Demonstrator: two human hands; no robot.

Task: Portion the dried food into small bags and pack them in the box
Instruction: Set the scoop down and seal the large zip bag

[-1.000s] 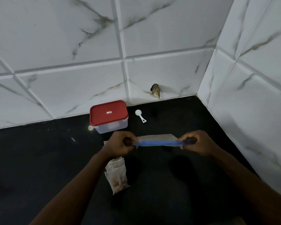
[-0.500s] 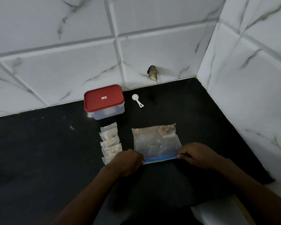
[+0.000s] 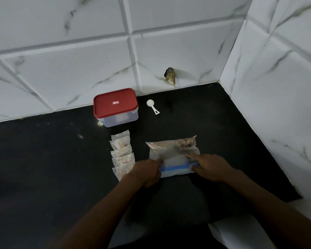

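Filled small bags (image 3: 122,155) overlap in a row on the table (image 3: 43,159): light, limp, likely slippery, so pinch the top edges. The left hand (image 3: 145,172) grips the zip bag (image 3: 174,153) at its blue seal with curled fingers; the right hand (image 3: 210,167) presses it flat-fingered. Behind, the box (image 3: 116,106) is lidded, blocking packing; a scoop (image 3: 152,106) lies beside it.

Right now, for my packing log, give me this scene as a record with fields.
zip bag: flat, blue seal nearest the person, dried food at far end
left hand: on seal's left end, grip hidden
right hand: fingers flat on bag's right side
small bags: filled, row left of zip bag
box: red lid on
scoop: right of box
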